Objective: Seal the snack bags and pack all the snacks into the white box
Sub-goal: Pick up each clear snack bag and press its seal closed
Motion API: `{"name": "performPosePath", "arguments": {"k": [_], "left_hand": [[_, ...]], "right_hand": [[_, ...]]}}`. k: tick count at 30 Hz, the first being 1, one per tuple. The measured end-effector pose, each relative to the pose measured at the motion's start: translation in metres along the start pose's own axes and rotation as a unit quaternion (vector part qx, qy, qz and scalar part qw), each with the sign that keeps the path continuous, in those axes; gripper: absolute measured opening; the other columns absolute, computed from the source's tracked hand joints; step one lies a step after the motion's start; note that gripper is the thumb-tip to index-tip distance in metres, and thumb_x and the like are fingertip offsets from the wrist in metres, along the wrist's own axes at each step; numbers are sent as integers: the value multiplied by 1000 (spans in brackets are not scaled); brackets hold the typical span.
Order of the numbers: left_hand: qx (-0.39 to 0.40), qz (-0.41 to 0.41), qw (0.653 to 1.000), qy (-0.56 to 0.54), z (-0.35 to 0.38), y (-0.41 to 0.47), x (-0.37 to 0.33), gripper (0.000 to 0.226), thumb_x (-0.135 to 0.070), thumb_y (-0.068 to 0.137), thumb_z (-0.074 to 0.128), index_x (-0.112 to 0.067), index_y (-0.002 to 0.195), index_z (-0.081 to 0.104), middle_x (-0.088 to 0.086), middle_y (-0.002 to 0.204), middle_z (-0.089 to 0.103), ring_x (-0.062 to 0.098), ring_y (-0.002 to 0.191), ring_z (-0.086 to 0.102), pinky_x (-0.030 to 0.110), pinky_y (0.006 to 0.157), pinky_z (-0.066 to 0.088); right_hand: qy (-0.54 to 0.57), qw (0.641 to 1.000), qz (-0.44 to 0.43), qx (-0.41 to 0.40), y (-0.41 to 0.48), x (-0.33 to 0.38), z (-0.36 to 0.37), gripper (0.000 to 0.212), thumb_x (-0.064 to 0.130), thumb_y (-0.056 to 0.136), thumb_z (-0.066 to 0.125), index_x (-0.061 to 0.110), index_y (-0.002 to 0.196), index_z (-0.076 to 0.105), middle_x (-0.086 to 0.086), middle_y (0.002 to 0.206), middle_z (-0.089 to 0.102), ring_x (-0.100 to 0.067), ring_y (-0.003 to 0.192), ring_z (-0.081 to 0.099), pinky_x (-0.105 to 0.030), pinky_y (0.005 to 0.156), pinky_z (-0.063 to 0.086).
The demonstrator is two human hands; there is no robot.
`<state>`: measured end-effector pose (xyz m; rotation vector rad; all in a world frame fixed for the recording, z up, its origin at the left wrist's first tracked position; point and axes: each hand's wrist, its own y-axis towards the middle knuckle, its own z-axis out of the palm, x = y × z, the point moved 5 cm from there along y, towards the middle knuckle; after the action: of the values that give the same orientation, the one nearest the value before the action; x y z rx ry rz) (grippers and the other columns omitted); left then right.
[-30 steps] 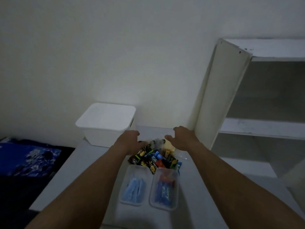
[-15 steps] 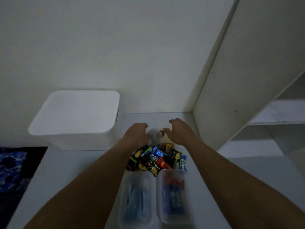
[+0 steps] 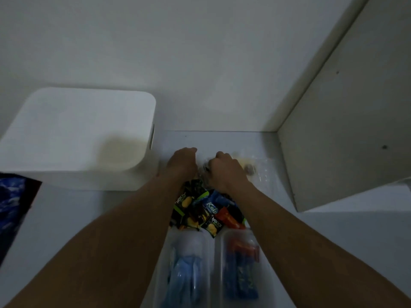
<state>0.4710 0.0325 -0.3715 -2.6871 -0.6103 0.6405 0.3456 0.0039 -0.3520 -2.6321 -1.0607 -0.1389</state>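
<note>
Clear crinkly plastic snack bag [image 3: 258,168] lay on smooth pale surface [image 3: 73,223] near back wall, yellowish pieces inside; right hand [image 3: 226,172] fingers curled, pinching bunched plastic; left hand [image 3: 182,162] beside it, fingers bent out of sight, grip could not be told; half second earlier right hand sat beside bag, not over it; matte white box [image 3: 77,134], rounded lid on, stood left; glossy wrapped snacks [image 3: 206,210] heaped loose; clear tub [image 3: 191,238] held pale blue packets; second tub [image 3: 235,235] dark blue and red ones.
</note>
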Motion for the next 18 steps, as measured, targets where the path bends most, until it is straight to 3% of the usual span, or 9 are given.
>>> {"name": "performPosePath", "arguments": {"k": [2, 6, 9, 12, 14, 16, 18], "left_hand": [[3, -9, 1000, -7, 4, 4, 5, 61, -6, 87, 61, -16, 145, 43, 10, 147, 47, 28, 133, 45, 38, 109, 40], [-47, -4, 999, -10, -1, -1, 5, 38, -5, 83, 65, -16, 119, 65, 7, 123, 64, 25, 111, 59, 35, 93, 50], [-69, -4, 997, -45, -7, -13, 0, 23, -5, 86, 61, -12, 108, 66, 8, 114, 65, 25, 104, 59, 32, 84, 47], [-72, 1, 995, -69, -15, -29, -4, 22, -2, 85, 56, -11, 103, 65, 8, 111, 66, 24, 103, 59, 30, 79, 46], [-75, 6, 993, -87, -25, -41, -9, 26, 2, 83, 52, -12, 101, 65, 8, 110, 66, 25, 103, 59, 32, 81, 48], [-93, 6, 989, -113, -35, -51, -10, 26, 1, 85, 48, -13, 99, 65, 8, 108, 66, 26, 102, 59, 32, 79, 48], [-111, 6, 986, -127, -45, -59, -11, 22, -4, 89, 49, -16, 97, 65, 8, 107, 66, 26, 100, 60, 29, 74, 43]], "right_hand": [[-12, 1000, -1, 4, 2, 2, 7, 34, 37, 91, 58, 9, 108, 67, -15, 114, 53, -36, 111, 48, -42, 90, 42], [-23, 1000, 6, 20, 1, 5, 7, 37, 39, 89, 59, 10, 110, 66, -15, 119, 51, -35, 118, 43, -47, 97, 36], [4, 1000, 21, 20, -4, 5, 1, 37, 39, 89, 58, 11, 112, 66, -14, 119, 51, -34, 120, 41, -49, 98, 34], [33, 999, 32, 23, -14, 3, -7, 31, 35, 92, 56, 13, 109, 68, -13, 117, 54, -35, 118, 40, -47, 96, 36], [81, 995, 46, 31, -22, 1, -12, 25, 31, 91, 57, 11, 97, 71, -14, 108, 60, -35, 112, 46, -43, 91, 42], [157, 985, 58, 45, -29, -1, -17, 21, 24, 88, 59, 9, 80, 71, -13, 88, 66, -31, 92, 58, -34, 74, 50], [200, 976, 61, 52, -38, -1, -23, 24, 18, 87, 59, 10, 64, 60, -9, 67, 59, -23, 65, 54, -27, 55, 41]]}}
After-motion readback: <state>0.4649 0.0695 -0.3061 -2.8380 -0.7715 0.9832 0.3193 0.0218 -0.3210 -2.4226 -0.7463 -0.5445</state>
